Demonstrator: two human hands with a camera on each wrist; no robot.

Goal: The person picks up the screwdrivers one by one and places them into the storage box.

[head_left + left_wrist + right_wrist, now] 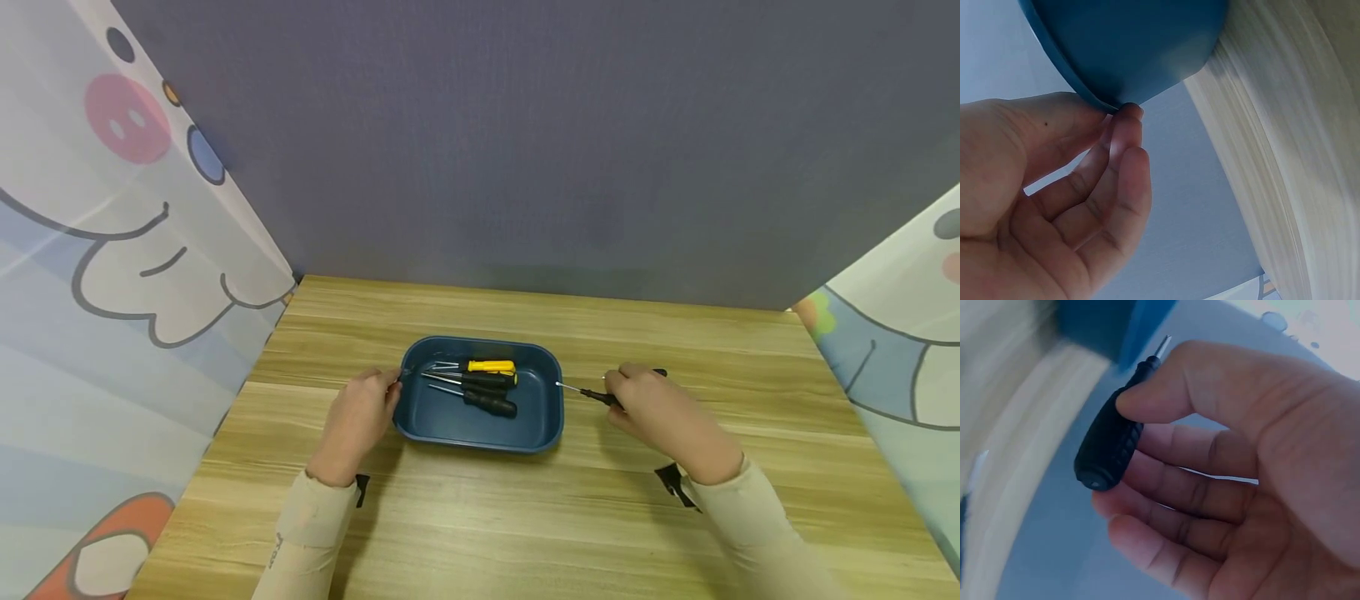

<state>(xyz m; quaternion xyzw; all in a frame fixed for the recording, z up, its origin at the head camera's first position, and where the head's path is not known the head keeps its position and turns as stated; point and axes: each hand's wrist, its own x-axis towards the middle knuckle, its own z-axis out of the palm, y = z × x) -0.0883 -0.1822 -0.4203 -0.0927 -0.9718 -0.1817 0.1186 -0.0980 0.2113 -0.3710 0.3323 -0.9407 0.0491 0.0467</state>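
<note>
A dark blue plastic bin (536,429) stands on the table, with several screwdrivers lying in it. Among them are a yellow-handled screwdriver (491,366) and a black-handled screwdriver (491,406), their shafts toward the left. At the bin's left end my left hand (363,408) pinches the rim between thumb and fingertips, as the left wrist view shows. Right of the bin, my right hand (652,408) grips a black screwdriver (1107,440) by its ribbed handle, its tip toward the bin's right wall. Another black-handled screwdriver (660,372) lies just beyond that hand, partly hidden by it.
The wood-grain table (525,525) runs back to a grey panel (525,167). Cartoon-printed curtains (97,292) hang at the left and right sides. A black patch (675,483) shows beside the right wrist.
</note>
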